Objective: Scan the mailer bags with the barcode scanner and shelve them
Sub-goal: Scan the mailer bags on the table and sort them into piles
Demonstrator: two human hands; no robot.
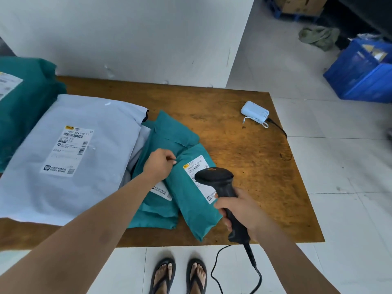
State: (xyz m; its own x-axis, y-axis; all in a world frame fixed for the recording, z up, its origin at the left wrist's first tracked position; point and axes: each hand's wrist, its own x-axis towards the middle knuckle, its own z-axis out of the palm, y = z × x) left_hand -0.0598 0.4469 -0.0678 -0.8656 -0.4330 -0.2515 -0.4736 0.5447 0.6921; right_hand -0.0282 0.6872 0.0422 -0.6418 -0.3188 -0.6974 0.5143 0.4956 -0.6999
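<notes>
1. teal mailer bag [192, 204] sits near the front edge of the table [265, 166], lying at a slant with its white shipping label [198, 165] facing up.
2. left hand [159, 165] is at the bag's far left corner, fingers curled in and pinching the edge there.
3. right hand [241, 209] is wrapped tight round the grip of the barcode scanner [214, 177]. the black head hangs right over the label and covers part of it. can't tell if it actually touches.
4. the scanner cable [215, 268] drops off the front of the table and loops over the floor tiles.
5. other teal mailer [169, 134] lies partly under the first one and under the left forearm, reaching further back. a bit of label peeks out by the wrist. could be two bags stacked there, hard to say.
6. big grey mailer [84, 149] takes up the left side, label up, right against the teal ones.
7. behind it at the far left there's a bulky dark teal mailer [27, 102], also labelled.
8. pale blue power bank [254, 112] sits near the far right corner, well apart from the bags, with a black cord running off the right edge.
9. off the table: a blue crate [364, 77] on the floor to the right, a crumpled green cloth [320, 37] beyond it, and cardboard boxes [301, 4] at the back.
10. the person's feet in black sandals [163, 274] are just in front of the table.
</notes>
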